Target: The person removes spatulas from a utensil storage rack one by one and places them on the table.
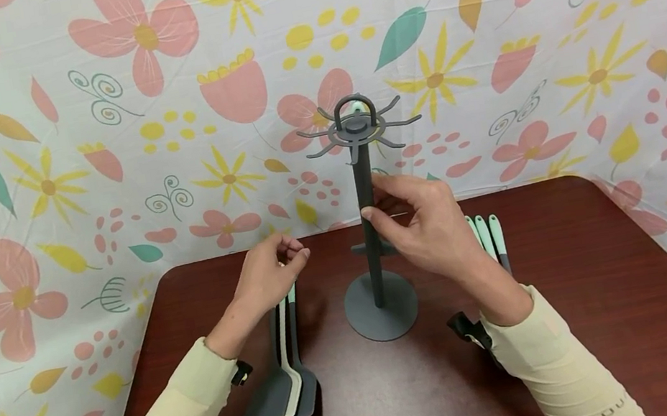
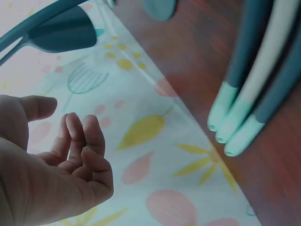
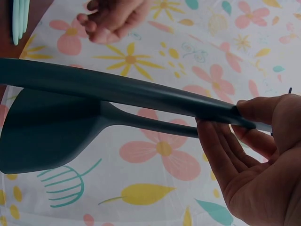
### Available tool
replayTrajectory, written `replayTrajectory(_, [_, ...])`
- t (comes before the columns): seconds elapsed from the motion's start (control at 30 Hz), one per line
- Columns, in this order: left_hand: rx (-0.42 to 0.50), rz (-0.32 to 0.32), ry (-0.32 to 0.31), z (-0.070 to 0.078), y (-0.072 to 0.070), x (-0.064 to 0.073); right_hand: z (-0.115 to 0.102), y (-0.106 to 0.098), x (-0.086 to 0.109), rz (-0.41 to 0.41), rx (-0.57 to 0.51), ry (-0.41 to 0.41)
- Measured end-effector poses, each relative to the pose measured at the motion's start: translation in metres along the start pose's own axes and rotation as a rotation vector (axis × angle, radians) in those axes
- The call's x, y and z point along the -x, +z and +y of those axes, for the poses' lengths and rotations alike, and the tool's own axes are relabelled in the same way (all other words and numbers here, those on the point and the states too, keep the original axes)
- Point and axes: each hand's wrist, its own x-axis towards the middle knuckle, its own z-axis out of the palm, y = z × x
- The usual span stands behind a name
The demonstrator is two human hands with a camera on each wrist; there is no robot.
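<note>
A dark grey utensil stand [image 1: 370, 231] with a round base and a ring of hooks stands upright mid-table. My right hand [image 1: 424, 223] grips its pole below the hooks, thumb in front and fingers behind. The right wrist view shows the thumb and fingers on either side of the pole [image 3: 127, 89]. Behind it hangs a dark utensil with a broad head [image 3: 51, 132], its mint handle tip [image 1: 357, 107] at the hook ring. To the stand's left my left hand [image 1: 271, 269] hovers, fingers loosely curled and holding nothing, beside the mint handle ends of several utensils [image 2: 240, 117].
Dark and cream utensils with broad flat heads [image 1: 285, 397] lie at the table's left. More mint-handled utensils [image 1: 484, 231] lie at the right, partly hidden by my right forearm. A flower-patterned cloth [image 1: 162, 119] hangs behind the brown table [image 1: 392, 410].
</note>
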Motion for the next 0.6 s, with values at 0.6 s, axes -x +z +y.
replayTrajectory(0.6, [0.196,0.056,0.219,0.039,0.000,-0.018,0.001,0.001,0.000,0.005,0.003,-0.005])
